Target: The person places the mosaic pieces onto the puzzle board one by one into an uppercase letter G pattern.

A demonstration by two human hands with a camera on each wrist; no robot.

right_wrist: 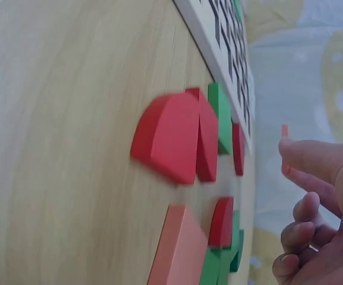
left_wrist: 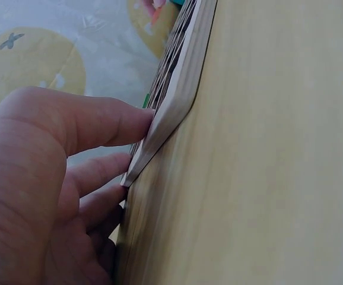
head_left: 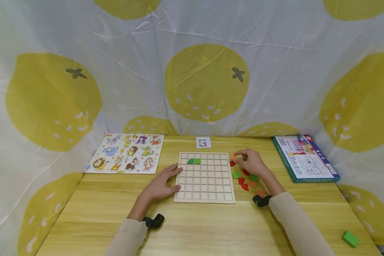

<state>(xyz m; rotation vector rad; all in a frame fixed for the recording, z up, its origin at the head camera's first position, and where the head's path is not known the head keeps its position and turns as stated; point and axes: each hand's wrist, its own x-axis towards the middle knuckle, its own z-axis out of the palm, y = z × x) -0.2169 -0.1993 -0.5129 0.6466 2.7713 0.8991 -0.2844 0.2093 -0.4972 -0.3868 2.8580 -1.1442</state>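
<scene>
A wooden grid board [head_left: 204, 193] lies mid-table with two green pieces [head_left: 193, 161] set in its top rows. My left hand [head_left: 166, 181] rests flat against the board's left edge [left_wrist: 177, 95], fingers fairly straight and touching the rim. My right hand [head_left: 243, 158] hovers just right of the board's top corner and pinches a small orange piece [head_left: 233, 156] between thumb and forefinger; in the right wrist view only a sliver of that orange piece [right_wrist: 285, 132] shows at the fingertip. Loose red, green and orange pieces [head_left: 244, 180] lie under and beside that hand, with the red pieces [right_wrist: 171, 139] seen close up.
An animal peg puzzle [head_left: 126, 153] lies at the back left. A small pattern card [head_left: 203, 142] sits behind the board. A blue game box [head_left: 304, 158] lies at the right. A green block [head_left: 350, 238] sits near the front right corner. Lemon-print cloth surrounds the table.
</scene>
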